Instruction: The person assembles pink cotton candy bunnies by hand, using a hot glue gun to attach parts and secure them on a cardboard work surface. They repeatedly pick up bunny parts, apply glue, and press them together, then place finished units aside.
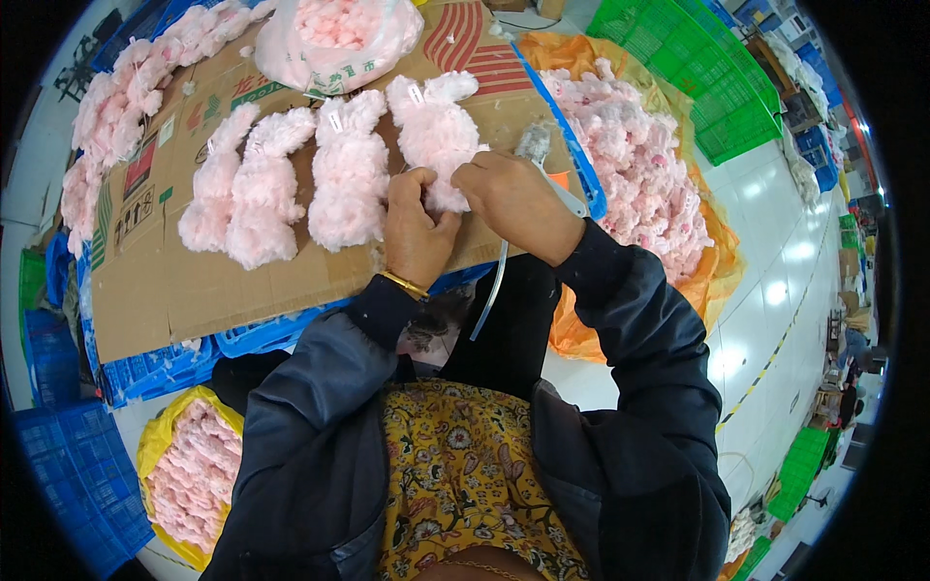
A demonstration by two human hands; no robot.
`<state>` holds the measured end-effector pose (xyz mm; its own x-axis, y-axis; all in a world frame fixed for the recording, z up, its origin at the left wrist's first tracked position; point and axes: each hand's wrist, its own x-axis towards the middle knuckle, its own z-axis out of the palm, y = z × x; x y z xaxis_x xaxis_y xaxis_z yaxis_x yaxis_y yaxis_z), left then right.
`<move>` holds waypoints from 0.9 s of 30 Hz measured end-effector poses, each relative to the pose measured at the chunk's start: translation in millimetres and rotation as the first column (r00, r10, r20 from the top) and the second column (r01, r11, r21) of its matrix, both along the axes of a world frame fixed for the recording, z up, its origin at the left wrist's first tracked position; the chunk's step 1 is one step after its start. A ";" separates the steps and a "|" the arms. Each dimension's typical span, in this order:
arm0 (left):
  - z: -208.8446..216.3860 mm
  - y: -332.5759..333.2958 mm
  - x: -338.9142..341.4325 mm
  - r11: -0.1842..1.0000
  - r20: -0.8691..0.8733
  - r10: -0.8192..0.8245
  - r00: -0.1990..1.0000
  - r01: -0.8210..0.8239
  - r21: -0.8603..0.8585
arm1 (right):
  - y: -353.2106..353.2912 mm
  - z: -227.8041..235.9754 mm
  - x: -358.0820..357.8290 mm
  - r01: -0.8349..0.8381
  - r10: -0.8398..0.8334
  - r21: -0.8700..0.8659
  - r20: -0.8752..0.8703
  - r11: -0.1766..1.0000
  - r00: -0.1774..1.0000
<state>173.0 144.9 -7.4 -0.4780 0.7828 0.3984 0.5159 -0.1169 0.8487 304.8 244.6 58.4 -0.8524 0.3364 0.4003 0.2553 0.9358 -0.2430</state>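
A fluffy pink plush rabbit (438, 133) lies on a cardboard sheet (262, 310), its long ears pointing away from me and a small white tag on one ear. My left hand (418, 229) is closed in a pinch at the rabbit's lower left side. On the lower right side, my right hand (521, 201) pinches close against the plush; what sits between its fingertips is hidden. A pale translucent strip (494, 292) hangs below the right hand. Partly under that hand lies a white-handled tool (570, 198) with a grey, fluff-covered head (534, 143).
Several similar plush rabbits (349, 174) lie in a row to the left, with more piled along the far left edge (107, 116). A white bag (339, 44) of pink pieces stands behind. Pink plush fills an orange sack (722, 266) at right and a yellow sack (160, 431) at lower left.
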 end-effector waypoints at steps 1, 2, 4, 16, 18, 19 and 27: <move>-3.9 1.2 0.4 1.000 -0.007 0.002 1.000 -0.002 0.010 | -0.7 -2.1 -0.7 0.035 -0.035 -0.024 0.010 0.999 0.999; -5.1 2.0 -1.2 1.000 -0.019 0.007 1.000 -0.007 0.023 | -1.2 -3.8 -2.0 0.067 -0.066 -0.046 0.017 0.997 0.998; -4.0 3.1 -0.5 1.000 -0.011 0.001 1.000 -0.001 0.019 | -3.8 -1.5 -3.5 0.110 -0.108 -0.049 0.033 0.993 0.994; -1.0 1.4 -2.9 0.999 0.011 -0.026 1.000 0.026 0.039 | 9.3 25.4 -5.1 0.060 -0.052 -0.033 0.208 0.998 0.977; -3.2 1.9 -2.8 0.999 0.042 -0.031 0.999 0.030 0.024 | 9.2 25.4 -5.3 0.045 -0.043 -0.011 0.163 0.999 0.986; -4.3 1.5 -3.1 0.999 0.057 -0.033 0.998 0.032 0.016 | 9.0 25.0 -5.8 0.038 -0.038 0.000 0.141 0.999 0.989; -1.4 -0.1 -5.8 0.999 0.108 -0.035 0.994 0.037 -0.012 | 10.4 1.1 -11.9 -0.011 0.004 -0.162 -0.043 0.987 0.999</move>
<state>167.2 144.8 -8.8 -0.4888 0.8055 0.3350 0.4175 -0.1212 0.9006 292.9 255.0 59.4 -0.8386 0.3932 0.3770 0.2342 0.8851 -0.4022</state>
